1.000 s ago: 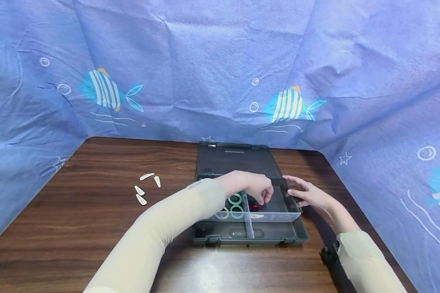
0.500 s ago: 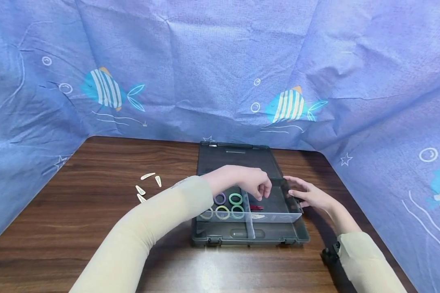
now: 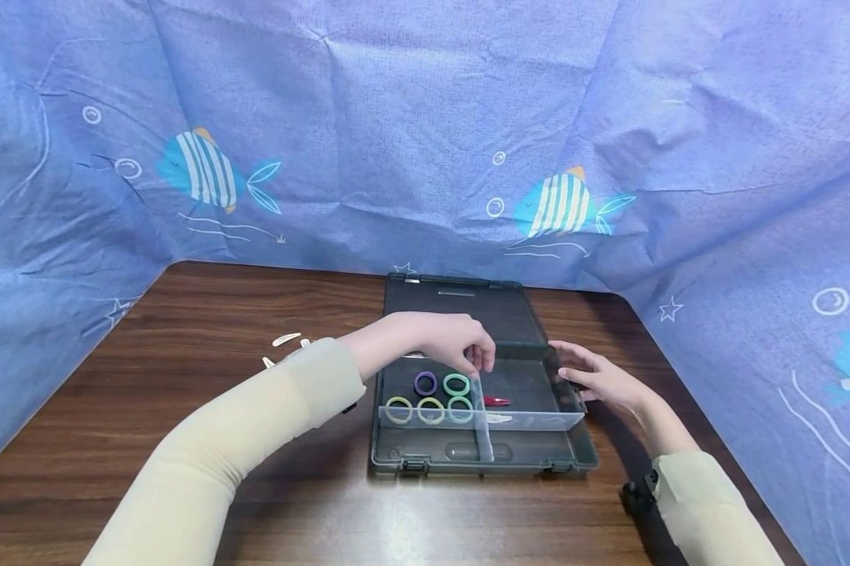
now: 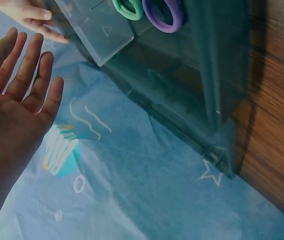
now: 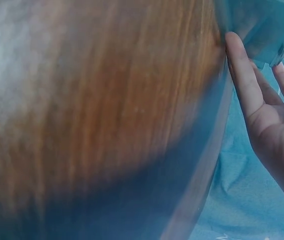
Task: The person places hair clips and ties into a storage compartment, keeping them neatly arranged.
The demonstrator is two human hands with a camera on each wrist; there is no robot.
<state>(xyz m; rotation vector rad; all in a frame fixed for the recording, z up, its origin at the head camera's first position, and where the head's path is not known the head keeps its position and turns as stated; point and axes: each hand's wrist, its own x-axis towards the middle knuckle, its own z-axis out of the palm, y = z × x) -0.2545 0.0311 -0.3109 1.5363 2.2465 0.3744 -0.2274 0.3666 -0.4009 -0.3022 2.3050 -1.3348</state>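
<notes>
My left hand (image 3: 454, 343) hovers over the middle of an open dark see-through plastic box (image 3: 484, 469), fingers loosely bent. The left wrist view shows the palm with nothing in it. At the box's right wall, my right hand (image 3: 605, 383) rests its fingertips on the edge. Ring-shaped hair ties lie in the left compartment: purple (image 3: 416, 385), green (image 3: 446, 385) and yellow among them. In the right compartment is a red snap hair clip (image 3: 496, 401), with pale clips (image 3: 498, 418) beside it. More white snap clips (image 3: 286, 339) lie on the table, partly hidden by the left sleeve.
The box's lid (image 3: 460, 310) lies folded back toward the rear cloth. A clear divider (image 3: 480, 424) separates the compartments. Blue cloth (image 3: 410, 118) with fish prints walls off the back and sides of the wooden table (image 3: 184, 338).
My left hand has risen from above the red clip and moved left, uncovering more of the hair ties. Its sleeve now covers some of the white clips. The right hand stays at the box's edge.
</notes>
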